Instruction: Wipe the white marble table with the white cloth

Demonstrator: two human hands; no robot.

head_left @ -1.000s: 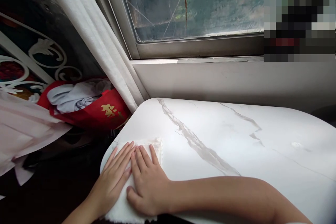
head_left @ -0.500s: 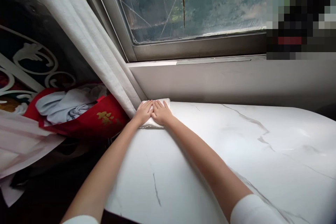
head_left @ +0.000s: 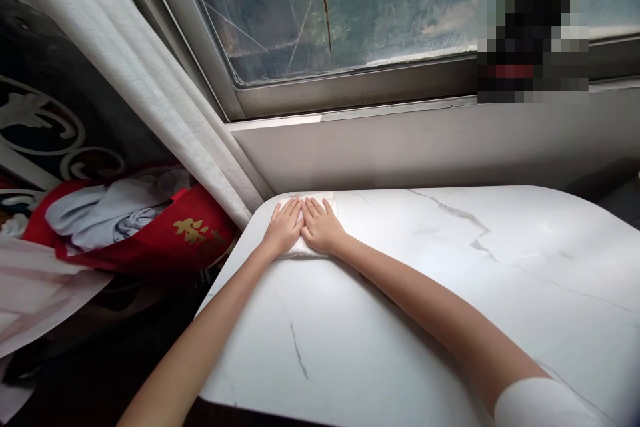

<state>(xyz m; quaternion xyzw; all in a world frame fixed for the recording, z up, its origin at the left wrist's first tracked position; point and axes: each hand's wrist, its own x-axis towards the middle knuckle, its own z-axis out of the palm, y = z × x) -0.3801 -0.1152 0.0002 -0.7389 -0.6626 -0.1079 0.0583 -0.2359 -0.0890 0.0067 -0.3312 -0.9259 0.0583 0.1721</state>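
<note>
- and here's the table (head_left: 350, 340), broad, white and grey-veined, filling the lower view, its corners rounded!
- up behind it runs the window (head_left: 370, 20), metal-framed, the glass streaked, greenery showing beyond.
- down the left comes the curtain (head_left: 150, 100), pale and slanting towards the table's far left corner.
- beside the table on the left, the red bag (head_left: 145, 250), gold marking on its side, and light grey fabric (head_left: 100, 213) bundled in its mouth.
- now the white cloth (head_left: 306, 250), lying flat on the table near that far left corner, mostly covered!
- and on top, the left hand (head_left: 284, 230) and the right hand (head_left: 320, 227), side by side, palms down, fingers stretched forward, neither one clenched: both flat on the cloth!
</note>
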